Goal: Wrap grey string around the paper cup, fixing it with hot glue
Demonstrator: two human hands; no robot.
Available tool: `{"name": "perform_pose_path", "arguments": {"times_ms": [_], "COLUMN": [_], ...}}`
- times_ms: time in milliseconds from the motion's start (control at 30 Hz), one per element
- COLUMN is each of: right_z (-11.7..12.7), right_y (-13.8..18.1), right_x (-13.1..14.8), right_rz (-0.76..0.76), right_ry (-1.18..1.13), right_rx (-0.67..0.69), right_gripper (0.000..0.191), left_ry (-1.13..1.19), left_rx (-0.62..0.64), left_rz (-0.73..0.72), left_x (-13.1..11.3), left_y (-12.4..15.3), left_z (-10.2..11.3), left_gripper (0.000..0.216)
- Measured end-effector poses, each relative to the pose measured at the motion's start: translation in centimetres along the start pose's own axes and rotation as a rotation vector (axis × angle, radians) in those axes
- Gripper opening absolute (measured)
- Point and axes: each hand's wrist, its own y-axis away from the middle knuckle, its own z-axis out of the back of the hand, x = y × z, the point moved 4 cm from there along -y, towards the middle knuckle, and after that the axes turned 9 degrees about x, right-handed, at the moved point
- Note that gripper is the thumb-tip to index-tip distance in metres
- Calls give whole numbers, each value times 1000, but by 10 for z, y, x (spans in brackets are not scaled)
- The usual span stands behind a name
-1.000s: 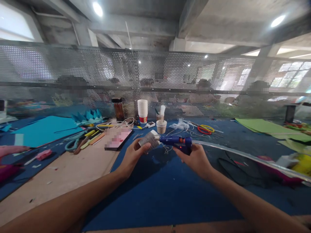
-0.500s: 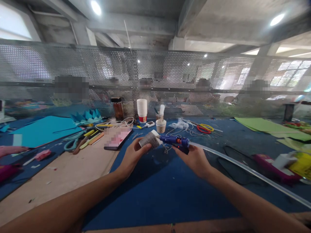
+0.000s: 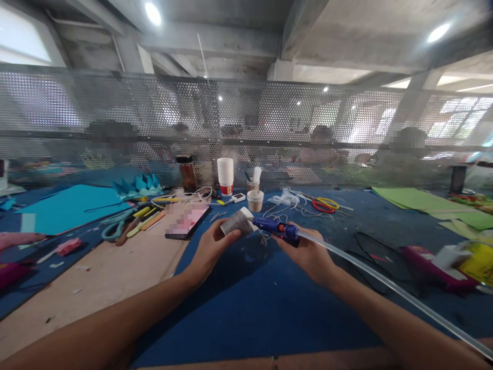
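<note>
My left hand (image 3: 210, 249) is closed around a tilted paper cup (image 3: 235, 223), its side grey and ridged as if wrapped in cord, with a white end showing. In my right hand (image 3: 311, 257) is a blue hot glue gun (image 3: 271, 225), its nozzle at the white end of the cup; whether it touches I cannot tell. A long clear glue stick (image 3: 370, 268) runs out of the gun's back toward the lower right. Loose pale string (image 3: 264, 238) lies just beneath the nozzle.
Behind the hands stand a small tub (image 3: 254, 201), stacked paper cups (image 3: 225, 174) and a brown jar (image 3: 186, 174). To the left lie a phone (image 3: 188, 220), tools and blue paper (image 3: 73, 208). Red-and-yellow scissors (image 3: 325, 204), green paper (image 3: 427, 203) and a magenta glue gun (image 3: 435, 270) lie right.
The glue gun's rear has dipped and shifted slightly left, and the trailing glue stick has swung lower. The cup and my left hand are almost still.
</note>
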Motion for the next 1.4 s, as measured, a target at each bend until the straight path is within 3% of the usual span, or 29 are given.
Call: {"name": "perform_pose_path", "arguments": {"times_ms": [1400], "right_z": [7], "right_y": [0], "right_x": [11], "right_rz": [45], "right_ry": [227], "right_rx": [11], "right_gripper": [33], "left_ry": [-11], "left_rx": [3], "left_rz": [-26], "left_x": [5], "left_y": [-3], "left_z": [2], "left_gripper": [63]}}
